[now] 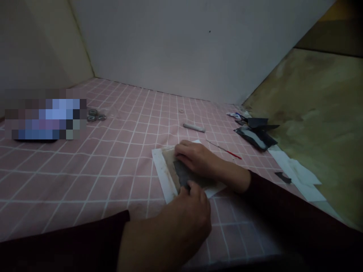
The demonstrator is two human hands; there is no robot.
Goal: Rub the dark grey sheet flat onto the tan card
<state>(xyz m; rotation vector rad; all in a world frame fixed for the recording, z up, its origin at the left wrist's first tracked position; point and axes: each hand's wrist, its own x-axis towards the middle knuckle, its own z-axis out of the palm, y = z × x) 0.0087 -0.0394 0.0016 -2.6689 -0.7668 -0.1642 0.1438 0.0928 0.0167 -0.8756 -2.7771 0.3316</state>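
Observation:
A dark grey sheet (183,174), like sandpaper or cloth, lies over a brownish flat piece (169,160) on white paper (159,166). My left hand (187,219) is at the near edge of the grey sheet, its thumb and index finger pinched on it. Across the sheet, my right hand (197,156) rests with its fingers curled together at the far edge; its fingertips are partly hidden, so what they grip cannot be made out.
On the pink checked cloth (127,151) are a grey tube (194,127), a thin red-handled tool (234,154), and small round items (93,115). A blurred-out lit device (51,121) lies left; black packets (255,136) and white papers (296,172) lie right. Walls rise behind.

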